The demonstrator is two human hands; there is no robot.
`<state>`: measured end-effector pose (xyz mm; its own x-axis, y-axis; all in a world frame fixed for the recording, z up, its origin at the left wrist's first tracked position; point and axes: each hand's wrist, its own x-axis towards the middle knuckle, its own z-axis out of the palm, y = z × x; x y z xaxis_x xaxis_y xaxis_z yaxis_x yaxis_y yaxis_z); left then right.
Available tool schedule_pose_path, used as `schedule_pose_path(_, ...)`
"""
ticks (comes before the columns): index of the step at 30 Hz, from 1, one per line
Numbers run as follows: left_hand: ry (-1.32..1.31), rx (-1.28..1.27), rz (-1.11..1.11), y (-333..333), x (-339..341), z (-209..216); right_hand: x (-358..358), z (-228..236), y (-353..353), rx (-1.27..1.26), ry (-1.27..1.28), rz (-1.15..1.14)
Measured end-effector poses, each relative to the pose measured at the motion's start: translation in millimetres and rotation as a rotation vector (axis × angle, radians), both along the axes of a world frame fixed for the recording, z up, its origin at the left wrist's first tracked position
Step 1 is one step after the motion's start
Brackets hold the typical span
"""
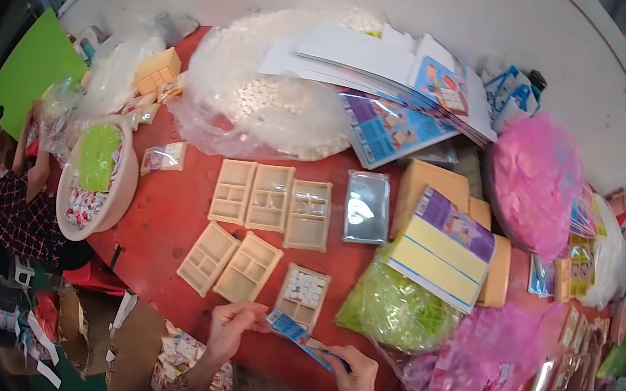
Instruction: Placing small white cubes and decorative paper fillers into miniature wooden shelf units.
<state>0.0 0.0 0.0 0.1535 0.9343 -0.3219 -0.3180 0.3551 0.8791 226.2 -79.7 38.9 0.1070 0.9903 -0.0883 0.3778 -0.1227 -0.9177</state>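
Note:
Near the table's front edge, my left hand (230, 330) pinches the left end of a blue printed card (296, 332). The card's other end is gripped by my right hand (354, 376), so it slants down to the right between them. Just beyond it lies a beige compartment tray (305, 315) with small white tiles (306, 287) in its far part; the card covers its near edge. Several similar beige trays lie farther off, among them one at the left (208, 258) and one in the back row (307, 218). These show no white tiles.
A clear plastic case (367, 208) lies right of the trays. Beyond stands a big clear bag of white pieces (261, 105). At right are a bag of green pieces (393, 305) and a pink bag (463, 367). A white tub (126, 193) stands left, by another person (26, 209).

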Motion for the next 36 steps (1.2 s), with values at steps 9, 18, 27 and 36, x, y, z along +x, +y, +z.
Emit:
schedule_pose_path(9, 0.263, 0.103, -0.128, -9, -2, 15, -4, -12, -16, -0.013, -0.044, -0.017)
schedule_pose_path(18, 0.634, 0.487, -0.077, -10, 18, 16, -3, -17, -14, 0.019, 0.023, -0.047)
schedule_pose_path(27, 0.74, 0.424, -0.117, -37, 0, 31, -20, -25, -32, 0.095, -0.012, 0.006)
schedule_pose_path(36, 0.556, 0.306, -0.146, -38, 2, 16, -6, -14, -33, -0.005, -0.056, -0.058)
